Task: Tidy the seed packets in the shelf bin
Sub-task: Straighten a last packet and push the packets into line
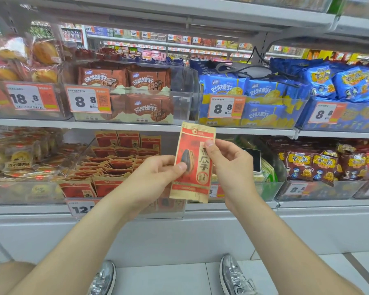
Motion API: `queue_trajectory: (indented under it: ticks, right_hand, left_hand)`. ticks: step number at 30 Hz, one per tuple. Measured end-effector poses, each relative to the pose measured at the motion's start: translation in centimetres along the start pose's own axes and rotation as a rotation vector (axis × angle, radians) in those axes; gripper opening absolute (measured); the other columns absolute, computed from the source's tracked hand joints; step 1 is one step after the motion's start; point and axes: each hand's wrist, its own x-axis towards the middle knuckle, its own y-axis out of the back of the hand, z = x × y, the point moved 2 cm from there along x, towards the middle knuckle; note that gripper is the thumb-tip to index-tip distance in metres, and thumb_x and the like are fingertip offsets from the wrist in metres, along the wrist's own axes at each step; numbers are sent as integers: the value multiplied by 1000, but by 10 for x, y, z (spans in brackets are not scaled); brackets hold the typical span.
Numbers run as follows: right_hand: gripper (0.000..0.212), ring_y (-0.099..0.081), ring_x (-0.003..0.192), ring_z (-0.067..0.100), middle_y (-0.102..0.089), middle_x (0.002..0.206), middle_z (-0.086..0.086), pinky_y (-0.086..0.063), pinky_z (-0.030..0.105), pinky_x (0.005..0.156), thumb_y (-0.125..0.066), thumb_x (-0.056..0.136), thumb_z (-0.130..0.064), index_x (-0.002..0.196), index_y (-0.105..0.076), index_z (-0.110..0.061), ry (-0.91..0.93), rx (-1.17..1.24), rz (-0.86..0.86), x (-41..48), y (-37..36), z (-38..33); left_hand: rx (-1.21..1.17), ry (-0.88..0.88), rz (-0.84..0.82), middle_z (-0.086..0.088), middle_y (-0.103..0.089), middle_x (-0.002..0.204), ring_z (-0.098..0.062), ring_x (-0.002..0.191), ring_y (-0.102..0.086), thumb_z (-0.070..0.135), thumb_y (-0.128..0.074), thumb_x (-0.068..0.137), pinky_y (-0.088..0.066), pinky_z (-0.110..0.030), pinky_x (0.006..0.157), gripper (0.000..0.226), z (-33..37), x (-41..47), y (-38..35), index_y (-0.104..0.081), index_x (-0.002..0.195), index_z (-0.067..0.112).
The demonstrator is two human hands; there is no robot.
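Left hand (156, 173) and right hand (230, 165) pinch a red-and-tan paper seed packet (193, 162), long axis upright; the clear plastic shelf bin (79, 158) lies lower-left, nearer the left hand.

Price tags and pack names on the snack shelves

On the upper shelf, the left tag (25, 99) reads "18.8", and the brown-bin tag (87, 101), blue-bin tag (224, 107) and right tag (324, 113) each read "8.8". The brown packs (145, 81) are printed "巧克力华夫脆饼干", and the blue packs (262, 90) "芝士华夫脆饼干". Below, the lower tag (82, 208) shows "12." with the rest hidden, and the lower right tag (295, 189) shows "8." with the next digit unclear. The dark red packs (324, 161) read "掌心脆". The seed packet (195, 165) shows "瓜子" down a tan strip; the character above is partly covered.
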Motion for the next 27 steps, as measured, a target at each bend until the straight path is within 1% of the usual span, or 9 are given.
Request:
queue_trajectory:
  ticks: [2,4,8,11,15,17,21,24,27]
  right_hand:
    - [24,-79,91,14,-83,97,0,-60,33,76,-80,96,-36,112,-79,-18,-82,-99,-82,2,3,-1]
    - [30,-78,87,17,-83,93,-1,-59,36,79,-77,95,-45,107,-82,-17,-176,-217,-215,2,4,-1]
    - [42,-60,61,14,-74,72,2,-47,28,57,-76,95,-51,86,-83,-10,-257,-302,-329,-2,4,1]
    - [47,-55,57,15,-68,70,7,-45,28,54,-75,96,-50,86,-82,-5,-211,-275,-306,-2,1,2]
    - [48,-54,56,15,-63,64,8,-48,28,54,-74,99,-42,87,-78,4,-128,-243,-227,-3,2,1]
    - [49,-53,56,15,-61,63,6,-47,26,52,-73,99,-42,88,-76,6,-106,-258,-219,-3,1,0]
    - [61,-51,51,16,-58,59,4,-43,25,47,-68,102,-47,87,-70,13,-117,-260,-246,-5,-1,3]
    - [53,-60,54,15,-68,63,6,-49,27,52,-72,99,-48,87,-77,4,-116,-251,-271,-7,-3,3]
    - [32,-67,62,15,-75,73,7,-54,34,66,-79,96,-32,92,-79,0,-162,-178,-305,-6,-3,3]
  left_hand:
    - [-123,-24,56,-9,-81,119,-26,112,-78,28,-51,113,-60,-49,103,31,-1,3,3,-69,133,11]
    - [-168,-55,124,-9,-82,117,-25,111,-79,30,-52,112,-61,-45,101,33,1,3,6,-70,131,11]
    - [-228,-57,200,-9,-83,110,-24,103,-81,33,-56,110,-67,-32,81,32,3,2,9,-73,125,10]
    - [-280,-19,190,-14,-83,107,-23,92,-81,35,-59,107,-67,-29,71,37,4,1,9,-74,120,4]
    - [-289,-25,110,-12,-82,112,-25,101,-81,24,-68,102,-67,-32,82,31,6,-1,7,-71,128,8]
    - [-274,-35,119,-12,-82,111,-26,103,-81,16,-70,101,-67,-31,82,29,6,0,7,-70,130,9]
    - [-227,-56,155,-10,-83,107,-25,100,-82,15,-70,101,-67,-30,78,28,6,0,9,-70,128,13]
    - [-189,-74,192,-10,-84,102,-24,95,-82,13,-70,102,-67,-28,74,25,5,1,11,-71,127,14]
    - [-175,-82,216,-10,-84,101,-24,94,-83,11,-70,103,-68,-29,74,25,4,1,13,-71,127,13]
